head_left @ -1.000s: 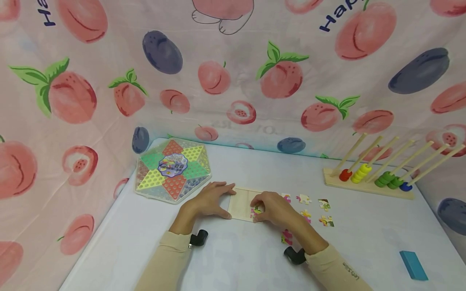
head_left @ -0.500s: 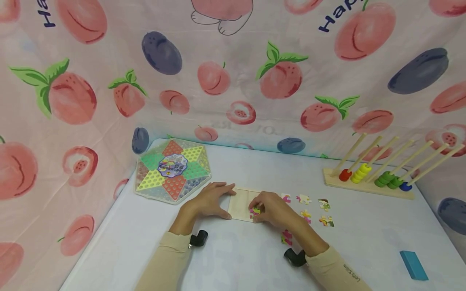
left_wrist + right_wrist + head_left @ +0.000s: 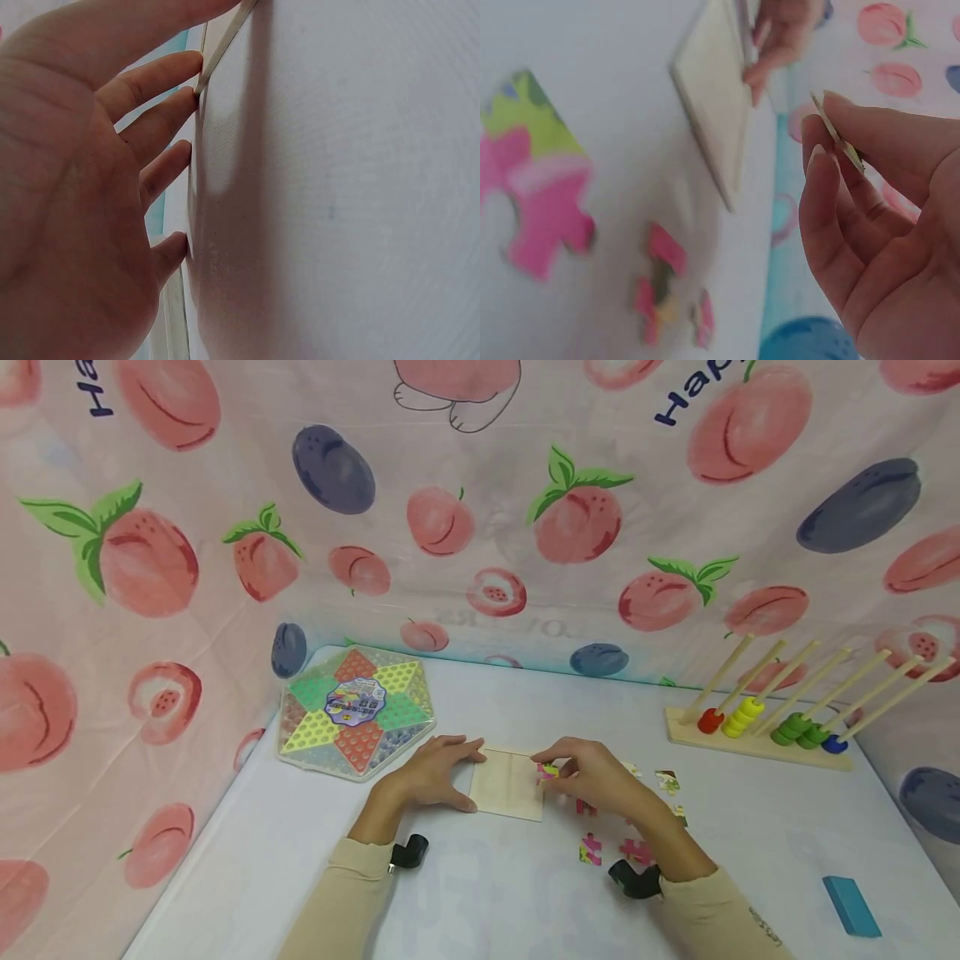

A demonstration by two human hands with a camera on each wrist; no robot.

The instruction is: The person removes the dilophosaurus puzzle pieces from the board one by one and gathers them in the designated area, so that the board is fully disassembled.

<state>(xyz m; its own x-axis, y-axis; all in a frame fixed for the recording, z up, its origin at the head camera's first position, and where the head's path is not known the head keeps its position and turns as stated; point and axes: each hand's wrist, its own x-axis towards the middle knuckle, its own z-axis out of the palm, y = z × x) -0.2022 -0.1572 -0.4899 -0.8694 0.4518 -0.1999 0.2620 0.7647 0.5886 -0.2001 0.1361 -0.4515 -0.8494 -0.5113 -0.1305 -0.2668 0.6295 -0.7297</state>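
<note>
My right hand (image 3: 596, 772) pinches a pink and green jigsaw piece (image 3: 547, 772) over the right edge of a pale wooden puzzle board (image 3: 504, 785). In the right wrist view that jigsaw piece (image 3: 838, 136) shows nearly edge-on between thumb and fingers, apart from the board (image 3: 714, 90). The left hand (image 3: 433, 772) lies with spread fingers at the board's left side. Its fingertips meet the board's edge in the left wrist view, where the palm (image 3: 82, 202) fills the left part. Several loose pieces, among them a pink one (image 3: 590, 849), lie right of the board, partly hidden by the right arm.
A hexagonal Chinese checkers set (image 3: 356, 752) sits at the back left. On the back right stands a wooden bead counting rack (image 3: 757, 750) with slanting pegs. A blue block (image 3: 852, 907) lies near the right edge. Fruit-printed cloth (image 3: 480, 468) hangs behind the white table.
The right hand has lifted the jigsaw piece off the board and moved right with it, baring the board's right part. My left hand has stayed put.
</note>
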